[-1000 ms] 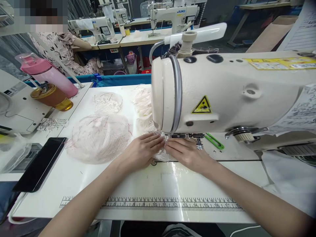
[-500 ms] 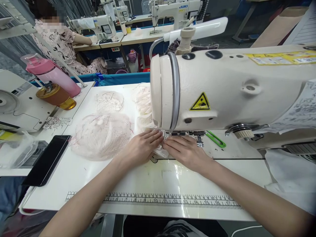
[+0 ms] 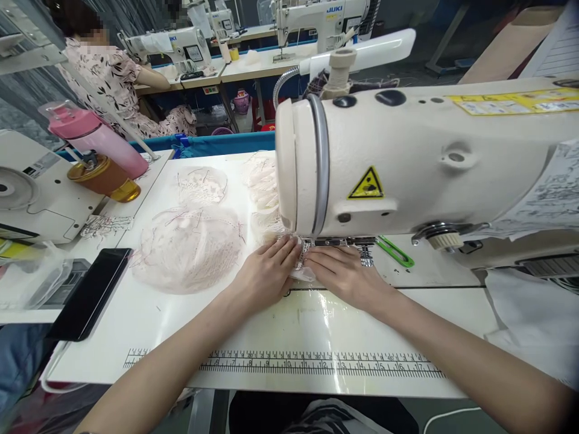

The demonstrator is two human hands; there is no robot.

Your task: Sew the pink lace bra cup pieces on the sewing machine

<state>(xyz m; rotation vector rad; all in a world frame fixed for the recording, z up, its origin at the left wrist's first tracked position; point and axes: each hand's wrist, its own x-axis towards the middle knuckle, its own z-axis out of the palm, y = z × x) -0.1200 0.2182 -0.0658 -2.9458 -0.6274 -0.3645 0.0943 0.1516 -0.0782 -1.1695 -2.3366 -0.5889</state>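
My left hand [image 3: 266,274] lies with its fingers stretched over a pale lace piece [image 3: 303,274] beneath the sewing machine head [image 3: 389,163]. From the other side my right hand [image 3: 346,274] rests flat, fingertips pressing by the same lace. A narrow strip of the fabric shows between the hands; the needle area is hidden by the machine head and fingers. To the right of my right hand sits a green thread snip [image 3: 395,252]. Left of my left hand lie a large round lace piece [image 3: 190,250] and a smaller one [image 3: 202,185], and more lace [image 3: 262,187] trails behind.
A black phone [image 3: 90,295] lies at the table's left edge. Behind it stand a pink bottle [image 3: 93,135] and an amber cup [image 3: 106,178]. A printed ruler [image 3: 316,363] runs along the front edge. Another person [image 3: 104,84] sits at a machine at the back left.
My hands and the lace have shifted slightly to the right, and the gap between my fingertips is a little wider. The surrounding pieces stay in place.
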